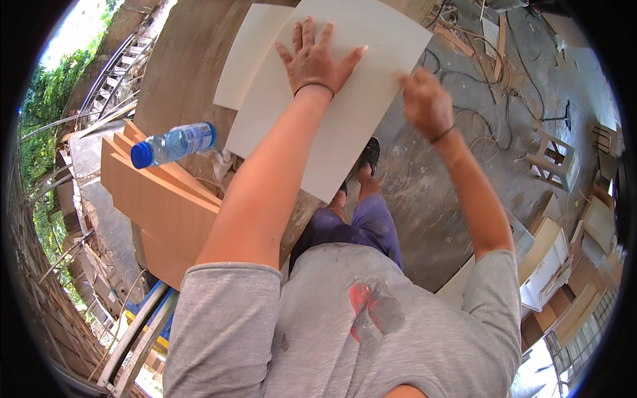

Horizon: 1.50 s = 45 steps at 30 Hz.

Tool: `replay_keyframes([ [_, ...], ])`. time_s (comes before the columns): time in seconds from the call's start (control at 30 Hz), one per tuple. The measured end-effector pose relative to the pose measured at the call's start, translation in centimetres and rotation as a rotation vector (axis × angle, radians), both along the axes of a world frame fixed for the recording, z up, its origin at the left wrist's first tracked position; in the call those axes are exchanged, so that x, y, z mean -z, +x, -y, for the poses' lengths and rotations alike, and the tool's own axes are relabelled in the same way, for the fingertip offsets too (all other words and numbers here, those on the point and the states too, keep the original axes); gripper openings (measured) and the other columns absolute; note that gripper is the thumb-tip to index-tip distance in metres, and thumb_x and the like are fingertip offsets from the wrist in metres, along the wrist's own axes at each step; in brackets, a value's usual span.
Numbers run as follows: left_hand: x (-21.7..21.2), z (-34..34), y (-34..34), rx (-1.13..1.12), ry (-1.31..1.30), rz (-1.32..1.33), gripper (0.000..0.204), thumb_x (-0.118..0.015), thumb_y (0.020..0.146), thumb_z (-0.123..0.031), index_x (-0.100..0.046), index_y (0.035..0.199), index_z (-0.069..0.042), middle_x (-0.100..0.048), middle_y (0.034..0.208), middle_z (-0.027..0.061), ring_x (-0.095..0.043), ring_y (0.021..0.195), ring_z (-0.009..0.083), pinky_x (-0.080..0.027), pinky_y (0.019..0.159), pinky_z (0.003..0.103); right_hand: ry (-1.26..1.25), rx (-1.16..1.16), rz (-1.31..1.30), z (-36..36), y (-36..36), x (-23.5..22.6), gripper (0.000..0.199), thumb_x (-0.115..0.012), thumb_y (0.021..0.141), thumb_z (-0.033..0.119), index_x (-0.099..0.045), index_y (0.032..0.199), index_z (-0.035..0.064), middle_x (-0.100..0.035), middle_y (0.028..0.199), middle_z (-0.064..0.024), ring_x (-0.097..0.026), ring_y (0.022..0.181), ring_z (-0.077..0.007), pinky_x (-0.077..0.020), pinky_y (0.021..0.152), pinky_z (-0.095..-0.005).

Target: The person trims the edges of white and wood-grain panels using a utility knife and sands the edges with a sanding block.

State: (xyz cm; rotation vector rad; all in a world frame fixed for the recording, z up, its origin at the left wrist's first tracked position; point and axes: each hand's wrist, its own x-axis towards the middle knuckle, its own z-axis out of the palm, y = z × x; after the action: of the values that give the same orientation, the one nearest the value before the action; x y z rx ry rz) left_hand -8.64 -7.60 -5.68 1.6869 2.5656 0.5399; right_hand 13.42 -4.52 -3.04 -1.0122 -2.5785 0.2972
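Note:
My left hand (317,66) lies flat on a white board (358,109), palm down with the fingers spread. Beneath that board, a second pale panel (247,63) sticks out to the left. At the board's right edge, my right hand (426,103) is curled into a fist and somewhat blurred by motion. Its fingertips are close to the edge; whether they touch it, or pinch something small, I cannot make out. Both boards rest on a brown wooden worktable (176,66).
A plastic water bottle with a blue cap (174,144) lies left of my forearm, by several brown panels (156,205). Cables (488,123) and wood scraps litter the concrete floor to the right. A small wooden stool (554,159) and stacked boards (547,255) stand farther right.

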Motion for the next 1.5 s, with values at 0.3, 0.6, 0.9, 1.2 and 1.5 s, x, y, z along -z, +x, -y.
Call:
replay_keyframes([
  [0.3, -1.8, -0.3, 0.7, -0.004, -0.105, 0.029, 0.077, -0.054, 0.081, -0.067, -0.048, 0.138, -0.016, -0.032, 0.153, 0.0091, -0.022, 0.145, 0.0249, -0.014, 0.114, 0.057, -0.464, -0.458, 0.047, 25.0, -1.1, -0.3, 0.043, -0.060, 0.073, 0.010, -0.059, 0.115, 0.0148, -0.052, 0.089, -0.0082, -0.057, 0.084, -0.0283, -0.0511, 0.073, -0.0396],
  [0.6, 0.0, -0.6, 0.3, 0.015, 0.000, -0.059, 0.085, -0.047, 0.076, -0.081, -0.046, 0.141, -0.025, -0.030, 0.155, 0.0042, -0.019, 0.145, 0.0213, -0.010, 0.116, 0.054, 0.218, 0.239, -0.155, -7.2, 1.4, 1.1, 0.029, -0.054, 0.084, 0.008, -0.066, 0.108, 0.0178, -0.059, 0.088, -0.0102, -0.062, 0.086, -0.0326, -0.0531, 0.066, -0.0422],
  [0.9, 0.5, 0.2, -0.4, -0.037, -0.042, -0.070, 0.085, -0.044, 0.077, -0.081, -0.043, 0.143, -0.027, -0.027, 0.156, 0.0027, -0.019, 0.146, 0.0202, -0.010, 0.117, 0.054, -0.055, -0.136, 0.051, 7.0, -1.3, 0.2, 0.025, -0.058, 0.082, 0.017, -0.064, 0.106, 0.0191, -0.055, 0.083, -0.0093, -0.058, 0.080, -0.0280, -0.0515, 0.060, -0.0384],
  [1.2, 0.8, -0.1, -0.4, -0.020, -0.048, -0.073, 0.083, -0.044, 0.079, -0.080, -0.042, 0.143, -0.027, -0.027, 0.156, 0.0041, -0.018, 0.146, 0.0211, -0.010, 0.116, 0.056, -0.091, -0.071, 0.006, 12.6, -0.8, -1.3, 0.031, -0.062, 0.069, 0.009, -0.063, 0.100, 0.0136, -0.058, 0.083, -0.0070, -0.058, 0.073, -0.0255, -0.0483, 0.052, -0.0365],
  [1.5, 0.5, -0.1, 0.0, 0.021, 0.013, -0.042, 0.084, -0.046, 0.077, -0.080, -0.043, 0.142, -0.027, -0.028, 0.155, 0.0047, -0.019, 0.145, 0.0222, -0.010, 0.116, 0.057, 0.158, 0.116, -0.109, -9.7, 1.7, 1.8, 0.031, -0.052, 0.083, 0.007, -0.060, 0.112, 0.0139, -0.063, 0.103, -0.0134, -0.062, 0.092, -0.0354, -0.0512, 0.074, -0.0452],
])
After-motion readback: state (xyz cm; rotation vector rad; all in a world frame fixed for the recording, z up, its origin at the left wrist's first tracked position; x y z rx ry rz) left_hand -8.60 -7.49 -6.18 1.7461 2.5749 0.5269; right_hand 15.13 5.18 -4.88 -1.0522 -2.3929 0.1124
